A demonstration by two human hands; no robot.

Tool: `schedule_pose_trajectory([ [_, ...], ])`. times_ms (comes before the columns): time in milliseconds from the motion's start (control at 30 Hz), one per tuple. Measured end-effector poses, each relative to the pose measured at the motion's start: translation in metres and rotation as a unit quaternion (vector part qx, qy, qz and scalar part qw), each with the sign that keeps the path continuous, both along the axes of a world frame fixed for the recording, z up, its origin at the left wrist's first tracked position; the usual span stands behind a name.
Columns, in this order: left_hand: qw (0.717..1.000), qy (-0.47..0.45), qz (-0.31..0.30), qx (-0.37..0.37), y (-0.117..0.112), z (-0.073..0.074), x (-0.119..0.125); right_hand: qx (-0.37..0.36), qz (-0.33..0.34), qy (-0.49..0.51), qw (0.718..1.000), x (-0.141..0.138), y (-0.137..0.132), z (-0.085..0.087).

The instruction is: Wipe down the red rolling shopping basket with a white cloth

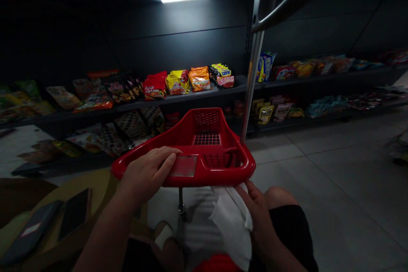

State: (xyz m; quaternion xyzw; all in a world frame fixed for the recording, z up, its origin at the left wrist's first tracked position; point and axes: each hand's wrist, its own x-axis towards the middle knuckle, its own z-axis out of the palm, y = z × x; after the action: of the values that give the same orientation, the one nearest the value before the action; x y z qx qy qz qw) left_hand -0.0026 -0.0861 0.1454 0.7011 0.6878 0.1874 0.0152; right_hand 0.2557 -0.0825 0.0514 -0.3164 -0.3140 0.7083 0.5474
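A red plastic shopping cart (pixel 219 176) stands right in front of me, its handle end toward me. My left hand (pixel 149 174) is wrapped over the left part of the handle, beside a clear label panel (pixel 183 165). Under the handle's right end, my right hand (pixel 255 206) grips a white cloth (pixel 234 225), which hangs down below the rim. The right fingertips are partly hidden beneath the cart's edge. Through the cart's opening its grid floor (pixel 207 138) shows.
Dark shelves (pixel 134 104) with bagged snacks and noodle packs (pixel 199 78) run behind the cart. A metal post (pixel 251 72) rises beside its right side. At lower left, a phone (pixel 75 212) and a dark case (pixel 35 229) lie on a yellowish round surface. Something red (pixel 216 263) sits below the cloth.
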Motion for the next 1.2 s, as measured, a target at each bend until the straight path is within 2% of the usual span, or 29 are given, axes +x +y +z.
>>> schedule_pose_trajectory([
  [67, 1.000, -0.001, -0.011, 0.009, 0.002, -0.002, -0.005, 0.082, -0.044, -0.109, 0.990, 0.013, -0.007, -0.003],
  [100, 1.000, 0.000, -0.018, 0.013, 0.003, -0.002, -0.007, 0.154, -0.074, -0.165, 0.971, 0.022, -0.010, -0.002],
  [167, 0.999, 0.002, -0.032, 0.018, 0.008, -0.003, -0.010, 0.321, -0.119, -0.245, 0.907, 0.038, -0.014, 0.006],
  [233, 0.999, 0.005, -0.037, 0.019, 0.013, -0.003, -0.010, 0.435, -0.135, -0.281, 0.845, 0.044, -0.011, 0.023],
  [333, 0.999, 0.009, -0.042, 0.023, 0.020, -0.002, -0.006, 0.502, -0.087, -0.357, 0.783, 0.028, 0.003, 0.056],
  [433, 0.998, 0.012, -0.051, 0.030, 0.025, -0.002, -0.005, 0.566, -0.010, -0.447, 0.692, 0.010, 0.023, 0.077],
  [500, 0.998, 0.016, -0.057, 0.026, 0.026, -0.002, -0.007, 0.590, 0.004, -0.473, 0.654, 0.015, 0.041, 0.078],
  [600, 0.997, 0.024, -0.072, 0.018, 0.026, -0.002, -0.011, 0.599, -0.018, -0.491, 0.632, 0.046, 0.073, 0.066],
  [667, 0.997, 0.025, -0.071, 0.021, 0.025, -0.001, -0.013, 0.589, -0.059, -0.497, 0.635, 0.066, 0.090, 0.057],
  [733, 0.998, 0.025, -0.057, 0.028, 0.024, -0.001, -0.015, 0.563, -0.105, -0.494, 0.654, 0.074, 0.096, 0.050],
  [833, 0.998, 0.020, -0.040, 0.033, 0.023, -0.001, -0.021, 0.529, -0.116, -0.462, 0.702, 0.061, 0.081, 0.043],
  [900, 0.999, 0.015, -0.042, 0.031, 0.021, -0.001, -0.029, 0.539, -0.098, -0.415, 0.726, 0.046, 0.070, 0.037],
  [1000, 0.998, 0.012, -0.050, 0.025, 0.018, 0.001, -0.043, 0.525, -0.102, -0.339, 0.774, 0.030, 0.072, 0.020],
  [1067, 0.998, 0.011, -0.056, 0.021, 0.015, 0.004, -0.049, 0.449, -0.117, -0.307, 0.831, 0.026, 0.085, 0.009],
  [1133, 0.998, 0.008, -0.061, 0.017, 0.013, 0.005, -0.052, 0.352, -0.134, -0.286, 0.881, 0.025, 0.097, 0.005],
  [1200, 0.998, 0.007, -0.061, 0.015, 0.012, 0.006, -0.054, 0.302, -0.119, -0.285, 0.902, 0.023, 0.101, 0.011],
])
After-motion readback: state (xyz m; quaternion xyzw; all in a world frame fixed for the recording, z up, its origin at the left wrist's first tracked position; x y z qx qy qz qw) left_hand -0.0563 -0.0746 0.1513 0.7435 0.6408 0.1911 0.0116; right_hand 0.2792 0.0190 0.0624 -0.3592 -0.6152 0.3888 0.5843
